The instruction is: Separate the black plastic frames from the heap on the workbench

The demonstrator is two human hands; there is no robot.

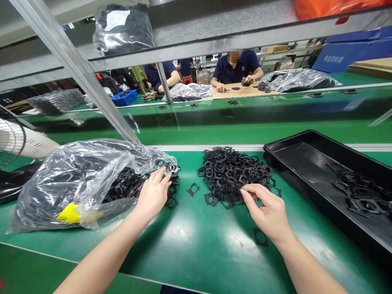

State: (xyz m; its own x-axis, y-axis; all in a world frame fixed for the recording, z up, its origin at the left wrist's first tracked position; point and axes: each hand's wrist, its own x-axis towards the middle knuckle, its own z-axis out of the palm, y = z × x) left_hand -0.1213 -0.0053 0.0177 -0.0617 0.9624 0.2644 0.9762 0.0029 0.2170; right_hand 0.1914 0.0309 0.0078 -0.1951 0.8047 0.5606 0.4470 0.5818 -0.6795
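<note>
My left hand (153, 192) reaches over the mouth of a clear plastic bag (76, 171), its fingers stretched out above black flat parts with round holes. One such part (173, 168) lies by its fingertips and catches the light. Thumb and forefinger of my right hand (269, 208) come together at the near edge of a heap of the same black parts (232, 171). What they pinch, if anything, blends into the heap. Single black parts lie on the green table, one between the hands (193, 189) and another below my right hand (260, 237).
A black tray (300, 153) with more black parts inside stands at the right. A metal post (82, 77) slants up at the left, beside a white fan (27, 141). Behind a green belt (214, 130), co-workers (234, 67) sit at another bench.
</note>
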